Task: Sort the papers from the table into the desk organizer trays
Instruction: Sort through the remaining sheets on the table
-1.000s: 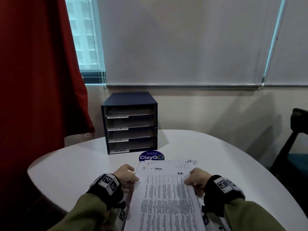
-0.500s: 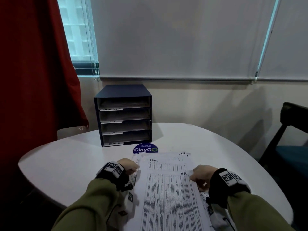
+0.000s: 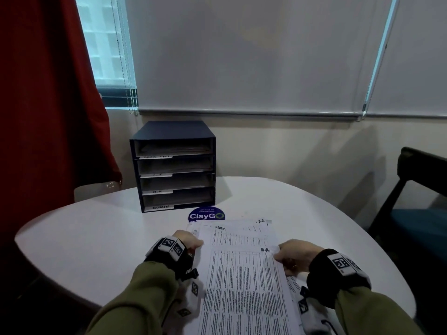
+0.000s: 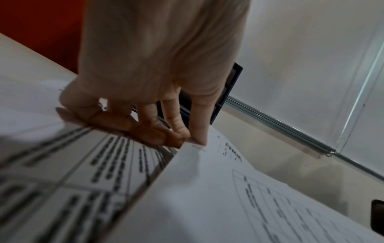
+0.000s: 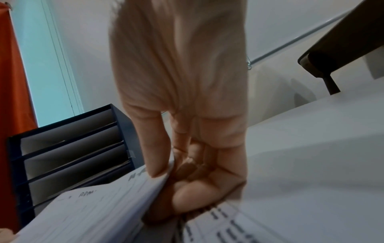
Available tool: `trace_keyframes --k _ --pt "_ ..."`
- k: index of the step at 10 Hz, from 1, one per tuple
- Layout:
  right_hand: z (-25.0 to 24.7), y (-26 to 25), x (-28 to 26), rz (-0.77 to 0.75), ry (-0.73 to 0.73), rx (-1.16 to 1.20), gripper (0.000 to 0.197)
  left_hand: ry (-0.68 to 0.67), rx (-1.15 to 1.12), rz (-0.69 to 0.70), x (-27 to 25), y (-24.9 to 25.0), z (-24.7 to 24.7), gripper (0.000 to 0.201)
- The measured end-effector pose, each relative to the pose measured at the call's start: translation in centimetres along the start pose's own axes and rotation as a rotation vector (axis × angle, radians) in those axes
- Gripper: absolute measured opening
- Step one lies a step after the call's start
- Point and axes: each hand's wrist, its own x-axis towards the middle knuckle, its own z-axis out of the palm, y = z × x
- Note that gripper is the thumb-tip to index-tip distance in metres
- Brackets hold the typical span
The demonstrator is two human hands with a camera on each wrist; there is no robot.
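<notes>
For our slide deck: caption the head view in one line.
Both hands, left and right, grip a sheet marked H.R before the labelled organizer.

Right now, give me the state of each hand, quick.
Left hand: closed, pinching the left edge of the paper marked ADMIN.
Right hand: closed, pinching the right edge of the top paper marked H.R.
</notes>
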Motion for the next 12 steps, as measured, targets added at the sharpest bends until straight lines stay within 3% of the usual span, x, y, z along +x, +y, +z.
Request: trace_keyframes --k 2,3,4,6,7,8,9,10,11,12 --pt "-1.1 -0.4 0.2 0.063 -0.010 -0.025 0.004 -0.013 -0.049 0.087 0.4 -0.3 -0.4 0.031" --pt "-2.2 -0.9 0.7 0.089 0.032 -0.017 0.010 -0.027 -0.052 0.092 0.4 -1.3 -2.2 0.007" --pt "-1.7 -1.8 1.3 0.074 0.023 0.000 0.007 -0.071 -0.111 0.063 0.8 -3.4 -3.3 0.032" --pt "2.0 -4.1 2.3 0.053 0.066 -0.020 0.010 -0.140 -0.297 -0.061 0.8 -5.0 -3.3 0.033" --pt "2.8 -5.5 2.0 -0.006 0.059 -0.118 0.003 -0.209 -0.274 -0.088 1.6 -5.5 -3.7 0.044" --pt "1.4 -5.9 2.7 -0.063 0.239 -0.260 0.018 -0.266 -0.099 -0.046 3.8 -6.5 -3.5 0.040" --pt "0.3 -5.0 4.0 -0.097 0.380 -0.224 0.031 -0.198 0.043 0.001 2.6 -5.5 -3.1 0.022" --pt "0.1 -4.8 4.4 -0.104 0.287 -0.106 0.042 -0.164 0.084 0.005 2.3 -5.1 -2.8 0.022" --pt "-0.5 -4.3 4.2 -0.210 0.265 -0.297 0.037 -0.142 0.104 0.005 2.5 -5.2 -2.6 0.030" --pt "-0.7 -3.9 4.4 -0.146 0.211 -0.159 0.033 -0.141 0.122 0.014 2.2 -5.1 -2.5 0.034"
